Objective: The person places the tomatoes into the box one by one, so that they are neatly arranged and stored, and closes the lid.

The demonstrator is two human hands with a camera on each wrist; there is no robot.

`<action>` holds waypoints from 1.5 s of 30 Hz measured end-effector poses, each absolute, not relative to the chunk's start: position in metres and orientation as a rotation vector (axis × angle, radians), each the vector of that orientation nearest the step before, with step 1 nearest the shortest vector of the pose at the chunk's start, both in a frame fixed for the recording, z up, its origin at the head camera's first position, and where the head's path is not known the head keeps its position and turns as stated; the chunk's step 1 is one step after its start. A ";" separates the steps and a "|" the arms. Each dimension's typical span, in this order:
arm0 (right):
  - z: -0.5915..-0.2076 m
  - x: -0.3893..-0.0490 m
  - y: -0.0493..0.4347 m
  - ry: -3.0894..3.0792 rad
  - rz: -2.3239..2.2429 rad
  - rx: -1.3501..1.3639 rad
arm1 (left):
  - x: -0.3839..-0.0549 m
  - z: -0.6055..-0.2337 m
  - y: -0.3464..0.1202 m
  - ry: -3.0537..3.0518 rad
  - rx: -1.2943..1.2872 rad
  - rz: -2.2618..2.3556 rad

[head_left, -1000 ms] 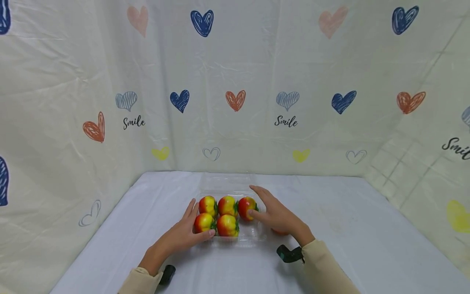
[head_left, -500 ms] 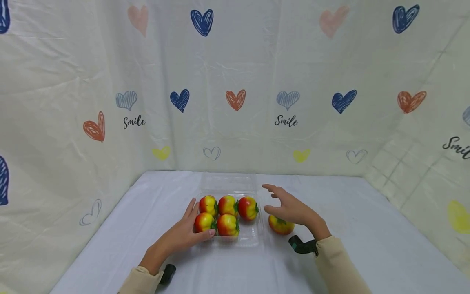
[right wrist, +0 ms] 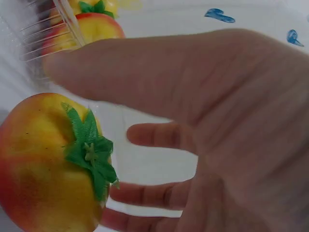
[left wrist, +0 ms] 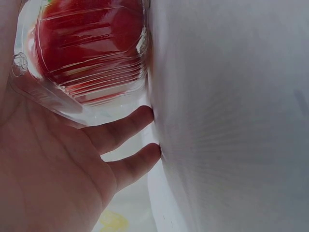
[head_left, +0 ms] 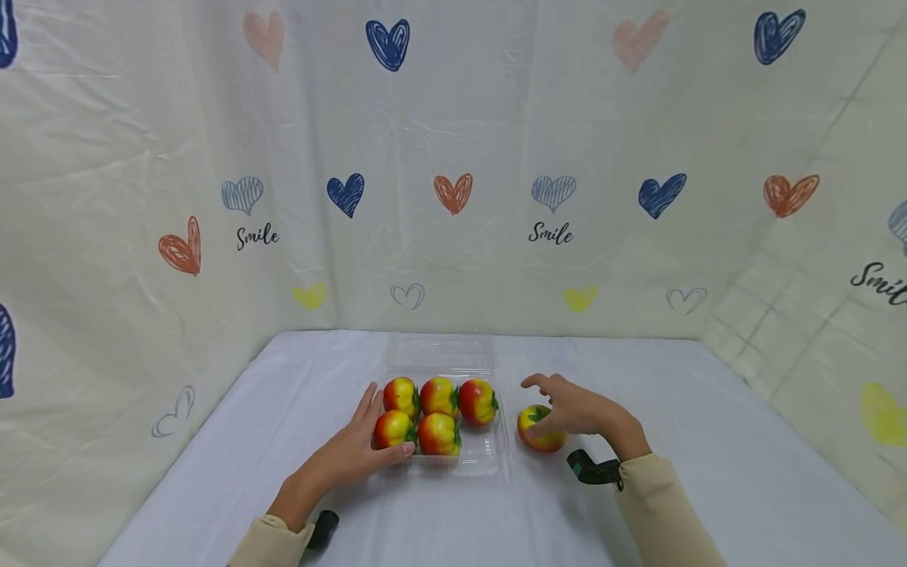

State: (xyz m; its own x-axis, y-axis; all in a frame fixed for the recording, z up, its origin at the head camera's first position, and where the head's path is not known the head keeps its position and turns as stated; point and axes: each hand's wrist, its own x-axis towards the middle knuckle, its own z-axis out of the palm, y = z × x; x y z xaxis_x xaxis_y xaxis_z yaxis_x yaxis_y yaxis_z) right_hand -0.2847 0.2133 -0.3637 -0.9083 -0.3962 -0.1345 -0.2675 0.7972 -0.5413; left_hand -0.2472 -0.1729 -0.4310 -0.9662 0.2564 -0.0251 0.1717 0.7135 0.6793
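Note:
A clear plastic clamshell box (head_left: 484, 459) holds several red-and-yellow artificial persimmons (head_left: 439, 433) with green leafy tops. Its front right part has no fruit in it. My left hand (head_left: 352, 453) rests against the box's left side and front left corner, thumb along the front. In the left wrist view, two straight fingertips (left wrist: 140, 116) touch the tabletop beside the box wall. One loose persimmon (head_left: 536, 439) sits on the table right of the box. Over it hovers my right hand (head_left: 584, 411), thumb and fingers spread around the fruit; in the right wrist view a loose persimmon (right wrist: 48, 164) appears ungripped.
The box's transparent lid (head_left: 439, 352) lies folded back behind it. A white cloth covers the table (head_left: 638, 386). Heart-printed curtains (head_left: 453, 260) stand at the back and sides. Dark wrist devices (head_left: 594, 470) hang below both wrists.
My right hand has withdrawn from the back right persimmon in the box, moved right, and lowered over the loose persimmon. My left hand stays at the box.

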 end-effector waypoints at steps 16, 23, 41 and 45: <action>-0.378 -0.292 0.210 2.759 -0.649 -0.480 | -0.247 -0.431 -0.173 2.796 0.353 1.095; -0.370 -0.293 0.215 2.792 -0.906 -0.592 | -0.246 -0.431 -0.173 2.796 0.351 1.090; -0.355 -0.283 0.190 2.652 -1.235 -0.751 | -0.248 -0.432 -0.173 2.793 0.344 1.105; -0.356 -0.280 0.180 2.621 -1.219 -0.793 | -0.247 -0.432 -0.173 2.793 0.347 1.105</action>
